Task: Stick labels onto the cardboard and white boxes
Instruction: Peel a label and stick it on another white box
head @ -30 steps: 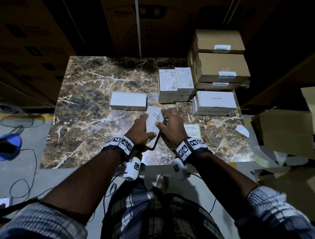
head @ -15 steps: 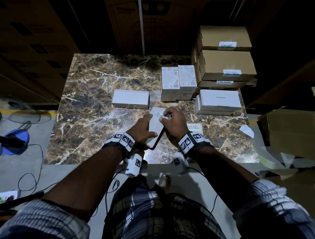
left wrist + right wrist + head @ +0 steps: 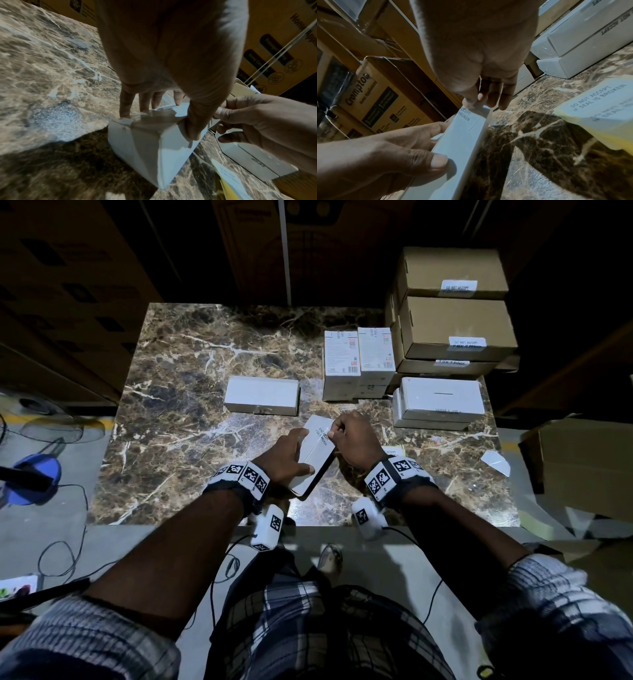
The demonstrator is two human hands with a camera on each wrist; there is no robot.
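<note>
A plain white box [image 3: 313,455] lies tilted on the marble table [image 3: 178,412], near its front edge. My left hand [image 3: 287,457] grips the box from the left, thumb on its near face [image 3: 193,129] and fingers behind it. A white printed label [image 3: 323,434] sits across the box's far end. My right hand [image 3: 352,440] pinches that end, with the thumb pressed on the label [image 3: 465,115] and the fingers curled behind the edge. In the right wrist view the box [image 3: 462,146] runs toward the camera, with my left hand [image 3: 388,155] holding its side.
A yellow-backed label sheet [image 3: 599,108] lies right of the box, half hidden under my wrist [image 3: 392,451]. One white box [image 3: 262,395] lies mid-table, two printed white boxes [image 3: 359,361] stand behind, stacked white boxes [image 3: 442,402] and labelled cardboard boxes [image 3: 455,326] fill the right. A paper scrap [image 3: 495,462] lies far right.
My right hand has slid from the box's right side up to its far end and now pinches the label there. My left hand keeps its grip on the box.
</note>
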